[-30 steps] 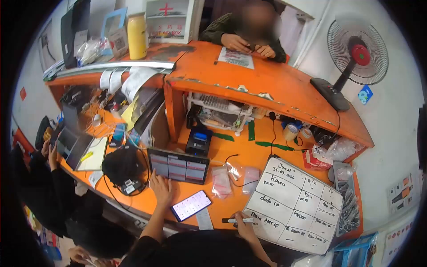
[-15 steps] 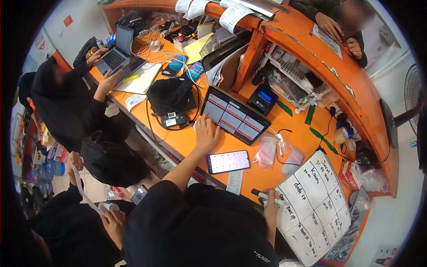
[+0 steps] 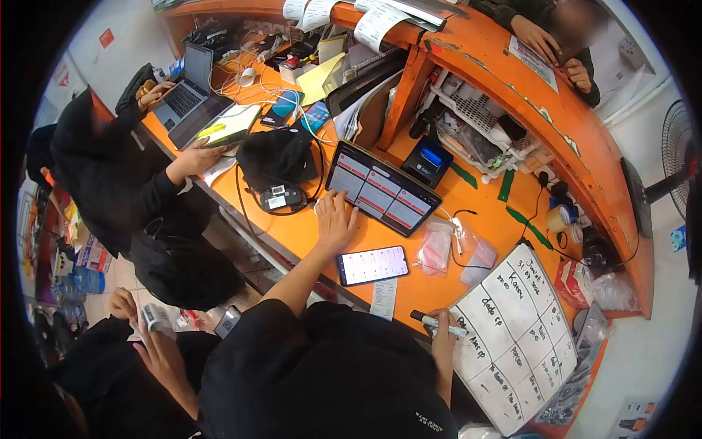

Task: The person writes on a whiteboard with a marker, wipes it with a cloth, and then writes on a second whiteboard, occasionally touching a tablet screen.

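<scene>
My left hand [image 3: 337, 222] rests with its fingers spread at the lower left edge of a tablet [image 3: 384, 189], which shows a grid of panels with red bars. Just below it on the orange desk lies a phone [image 3: 372, 265] with a lit screen, and a paper receipt [image 3: 384, 298] is under the phone's lower edge. My right hand [image 3: 443, 344] is closed around a marker [image 3: 439, 323], beside the left edge of a whiteboard [image 3: 515, 340] with a handwritten table.
A card terminal [image 3: 428, 161] stands behind the tablet. Plastic bags [image 3: 435, 249], a black bag [image 3: 276, 155], cables and a laptop [image 3: 186, 91] are on the desk [image 3: 292, 238]. Co-workers are at the left; one holds a paper roll [image 3: 157, 320]. Another person's hands [image 3: 537, 40] rest on the upper counter.
The view has shifted slightly. A co-worker's hand and dark tablet at the left have lowered and tilted. The co-worker below has drawn in the paper strip. My hands keep their places.
</scene>
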The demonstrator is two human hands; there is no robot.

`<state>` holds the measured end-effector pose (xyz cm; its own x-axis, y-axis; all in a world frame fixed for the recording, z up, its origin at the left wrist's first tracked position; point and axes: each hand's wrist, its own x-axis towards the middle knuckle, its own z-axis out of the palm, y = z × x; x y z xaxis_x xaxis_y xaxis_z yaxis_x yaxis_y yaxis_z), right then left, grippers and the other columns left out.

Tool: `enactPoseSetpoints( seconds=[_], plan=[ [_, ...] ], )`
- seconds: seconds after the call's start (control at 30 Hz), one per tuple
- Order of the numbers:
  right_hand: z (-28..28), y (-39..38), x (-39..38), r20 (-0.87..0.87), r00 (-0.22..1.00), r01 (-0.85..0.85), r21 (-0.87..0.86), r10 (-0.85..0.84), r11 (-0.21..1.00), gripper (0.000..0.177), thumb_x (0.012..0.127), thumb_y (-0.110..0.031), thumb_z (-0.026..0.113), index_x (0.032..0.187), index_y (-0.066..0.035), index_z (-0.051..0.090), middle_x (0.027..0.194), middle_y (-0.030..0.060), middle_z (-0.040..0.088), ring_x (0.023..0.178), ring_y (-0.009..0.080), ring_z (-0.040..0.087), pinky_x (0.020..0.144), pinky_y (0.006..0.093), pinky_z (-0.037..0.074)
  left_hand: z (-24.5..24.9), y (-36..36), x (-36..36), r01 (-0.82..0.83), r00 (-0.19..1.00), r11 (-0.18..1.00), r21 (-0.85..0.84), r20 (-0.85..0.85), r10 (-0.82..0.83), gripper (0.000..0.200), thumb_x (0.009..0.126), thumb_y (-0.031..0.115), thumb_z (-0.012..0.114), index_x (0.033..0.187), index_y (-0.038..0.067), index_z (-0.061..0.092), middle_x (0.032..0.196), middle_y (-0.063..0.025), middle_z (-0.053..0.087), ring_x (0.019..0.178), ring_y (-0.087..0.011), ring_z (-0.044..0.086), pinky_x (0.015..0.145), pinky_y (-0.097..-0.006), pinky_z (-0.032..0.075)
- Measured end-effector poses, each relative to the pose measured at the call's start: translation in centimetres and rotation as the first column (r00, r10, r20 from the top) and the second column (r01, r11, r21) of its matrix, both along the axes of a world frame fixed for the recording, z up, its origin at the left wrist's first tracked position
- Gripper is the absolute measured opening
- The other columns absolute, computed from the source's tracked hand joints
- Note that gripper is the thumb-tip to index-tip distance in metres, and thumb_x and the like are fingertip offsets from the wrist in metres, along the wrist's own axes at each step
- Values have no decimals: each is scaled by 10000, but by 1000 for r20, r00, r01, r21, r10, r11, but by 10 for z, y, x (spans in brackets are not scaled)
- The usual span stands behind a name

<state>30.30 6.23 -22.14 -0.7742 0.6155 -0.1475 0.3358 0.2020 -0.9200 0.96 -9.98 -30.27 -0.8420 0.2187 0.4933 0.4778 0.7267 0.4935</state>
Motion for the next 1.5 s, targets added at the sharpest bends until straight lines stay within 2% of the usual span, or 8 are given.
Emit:
enactPoseSetpoints(
  seconds=[0.53, 0.67, 0.83, 0.9, 1.0, 1.33, 1.43, 1.5],
  plan=[
    [-9, 0, 7, -8, 1000, 1, 15, -1, 1000, 404, 979, -313, 365, 838, 6, 569, 703, 57, 540, 610, 104, 490, 538, 235, 382, 0, -3, 3, 37, 999, 999, 33, -29, -36, 326, 811, 233, 620, 1016, 25, 476, 1147, -213, 421, 1070, -360, 404, 913, -462, 293],
    [-12, 5, 2, -106, 992, 52, -150, -68, 987, 399, 988, -340, 356, 906, -8, 560, 694, 55, 542, 594, 99, 495, 541, 228, 392, 15, 19, 23, 292, 949, 939, 183, -177, -261, 291, 798, 176, 634, 1003, 23, 494, 1050, -194, 486, 1017, -365, 450, 885, -450, 334],
    [-1, 0, 7, -181, 973, 112, -167, -142, 979, 344, 994, -284, 363, 906, -11, 553, 687, 37, 520, 592, 89, 487, 531, 219, 381, 59, 73, 119, 815, 449, 450, 365, 93, -889, 249, 848, 224, 564, 992, 21, 566, 969, -174, 580, 942, -349, 545, 827, -431, 426],
    [2, -4, 4, -306, 926, 173, -176, -221, 969, 332, 992, -278, 374, 895, -16, 552, 691, 38, 526, 588, 87, 488, 524, 227, 388, 70, 81, 143, 867, 69, 215, 449, 320, -945, 284, 907, 261, 486, 1033, 23, 575, 978, -188, 592, 942, -359, 561, 820, -425, 442],
    [-6, 2, 29, -260, 910, 239, -305, -322, 922, 328, 986, -284, 393, 881, -19, 554, 713, 45, 540, 611, 85, 507, 553, 228, 415, 77, 83, 169, 877, -103, 157, 454, 498, -861, 316, 940, 286, 443, 1067, 31, 579, 959, -197, 603, 920, -379, 573, 810, -436, 449],
    [1, 4, 76, -264, 844, 464, -78, -467, 883, 327, 936, -317, 499, 920, 0, 578, 810, 107, 587, 824, 179, 554, 756, 319, 449, 76, 124, 214, 730, -460, -39, 682, 449, -766, 223, 910, 133, 504, 1015, -42, 595, 820, -99, 621, 702, -112, 556, 626, -250, 455],
    [-12, 4, 93, -203, 810, 576, 102, -550, 811, 365, 925, -343, 508, 903, 13, 589, 774, 133, 589, 822, 190, 580, 730, 327, 461, 78, 141, 224, 874, -396, -123, 470, 542, -741, 212, 926, 149, 462, 890, -37, 559, 757, -74, 571, 691, -123, 527, 613, -274, 428],
    [-22, -1, 103, -240, 657, 711, -117, -715, 693, 399, 870, -406, 537, 774, -25, 603, 577, 63, 522, 541, 153, 514, 517, 319, 425, 57, 161, 231, 830, -469, -242, 503, 393, -791, 202, 914, 141, 460, 805, -18, 522, 639, -31, 488, 589, -96, 434, 526, -280, 356]
  ],
)
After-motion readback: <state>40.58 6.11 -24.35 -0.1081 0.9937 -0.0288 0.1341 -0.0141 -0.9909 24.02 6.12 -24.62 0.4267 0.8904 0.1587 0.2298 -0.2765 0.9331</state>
